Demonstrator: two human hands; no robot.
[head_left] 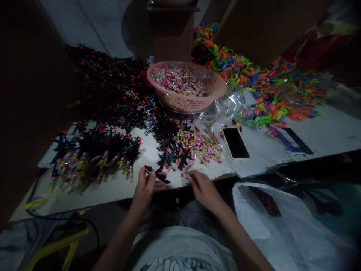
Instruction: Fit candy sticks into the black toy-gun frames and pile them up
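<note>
Near the table's front edge, my left hand (146, 187) is closed on a small black toy gun (158, 174) with an orange tip. My right hand (203, 188), a little to the right, pinches a small candy tube (185, 175) with pink and white colouring. The toy gun and the tube are apart. Just beyond my hands lies a loose pile of similar candy tubes (201, 145), beside scattered black toy guns (172, 154). To the left, several toy guns with colourful tubes attached (104, 156) lie in a row.
A pink basket (186, 101) of candy tubes stands at the back middle. A dark heap of toy guns (107, 82) rises at left, bright plastic pieces (262, 82) at right. A phone (236, 143) lies on clear plastic. A white bag (282, 226) hangs below the table edge.
</note>
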